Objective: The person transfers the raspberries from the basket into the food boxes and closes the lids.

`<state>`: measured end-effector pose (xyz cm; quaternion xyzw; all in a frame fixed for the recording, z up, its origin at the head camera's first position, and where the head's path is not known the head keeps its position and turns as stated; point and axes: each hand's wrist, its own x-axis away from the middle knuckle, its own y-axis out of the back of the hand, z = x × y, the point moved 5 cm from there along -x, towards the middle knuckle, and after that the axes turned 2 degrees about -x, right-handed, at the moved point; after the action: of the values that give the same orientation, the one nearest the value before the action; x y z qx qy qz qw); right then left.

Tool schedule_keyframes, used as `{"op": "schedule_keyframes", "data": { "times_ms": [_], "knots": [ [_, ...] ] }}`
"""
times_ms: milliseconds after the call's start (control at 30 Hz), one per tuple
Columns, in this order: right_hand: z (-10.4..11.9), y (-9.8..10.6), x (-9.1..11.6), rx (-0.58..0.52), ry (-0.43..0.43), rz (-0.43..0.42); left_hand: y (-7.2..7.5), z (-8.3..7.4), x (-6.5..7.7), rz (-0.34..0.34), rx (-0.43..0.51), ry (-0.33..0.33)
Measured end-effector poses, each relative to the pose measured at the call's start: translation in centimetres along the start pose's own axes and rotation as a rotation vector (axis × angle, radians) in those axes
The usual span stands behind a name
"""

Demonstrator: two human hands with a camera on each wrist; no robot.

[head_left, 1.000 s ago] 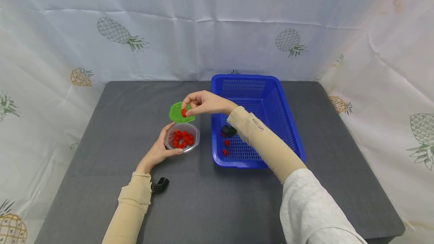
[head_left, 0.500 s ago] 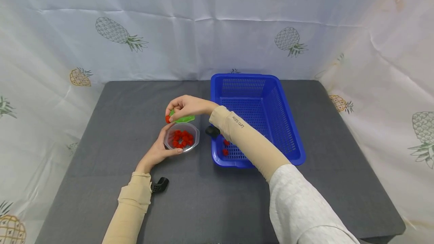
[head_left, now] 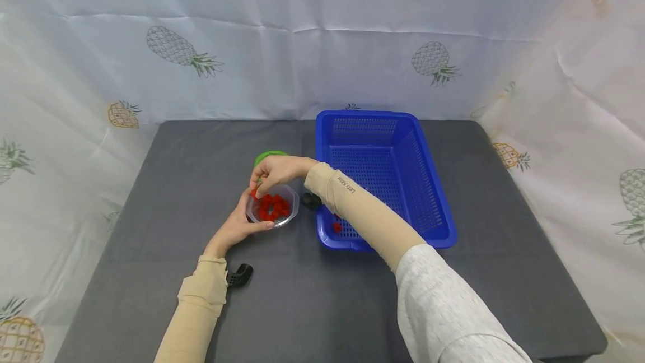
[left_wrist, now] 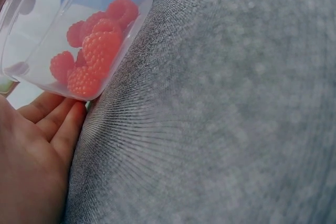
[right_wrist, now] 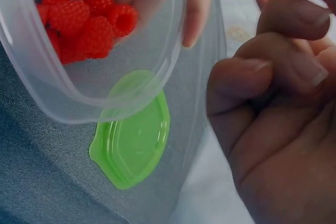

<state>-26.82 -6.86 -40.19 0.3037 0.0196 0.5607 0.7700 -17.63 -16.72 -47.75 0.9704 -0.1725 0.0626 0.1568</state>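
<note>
My left hand (head_left: 233, 229) grips a clear plastic container (head_left: 295, 206) at its left side, fingers behind and thumb in front. Several red raspberries (left_wrist: 102, 51) lie in the bottom of it, toward one side in the left wrist view. Between thumb and fingertips my right hand (head_left: 279, 169) pinches one raspberry (head_left: 254, 194) over the container's left rim, close to the left fingertips. Only a sliver of that raspberry shows at the top of the right wrist view. A green lid (right_wrist: 139, 140) lies on the table behind the container, partly covered by the right hand in the head view.
A blue perforated basket (head_left: 322, 128) stands right of the container, under the right forearm. At least one raspberry (head_left: 337, 227) lies in its near left corner. Black wrist devices (head_left: 240, 275) jut from both sleeves. White pineapple-print curtains (head_left: 312, 66) hang around the grey table (head_left: 312, 307).
My right hand has moved left past the green lid, then down toward the container with the pinched raspberry. The left hand and the container have stayed in place.
</note>
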Motion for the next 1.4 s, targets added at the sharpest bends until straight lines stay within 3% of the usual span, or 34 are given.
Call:
{"op": "schedule_keyframes", "data": {
  "times_ms": [167, 467, 800, 1267, 1400],
  "knots": [
    [-0.3, -0.4, -0.6, 0.108, -0.071, 0.012, 0.0, -0.1, -0.1, 0.005, 0.011, -0.023],
    [-1.1, -1.5, -1.2, 0.172, -0.155, 0.050, -0.1, -0.5, 0.1, 0.014, 0.025, -0.061],
    [-1.1, -1.4, -1.3, 0.184, -0.171, 0.038, 0.1, -0.8, -0.1, 0.014, 0.017, -0.051],
    [-0.8, -1.6, -1.4, 0.181, -0.122, 0.065, 0.3, -1.0, 0.0, 0.028, 0.060, -0.058],
    [-0.7, -1.5, -1.3, 0.166, -0.127, 0.088, 0.4, 0.0, -0.2, 0.024, 0.051, -0.066]
  ]
}}
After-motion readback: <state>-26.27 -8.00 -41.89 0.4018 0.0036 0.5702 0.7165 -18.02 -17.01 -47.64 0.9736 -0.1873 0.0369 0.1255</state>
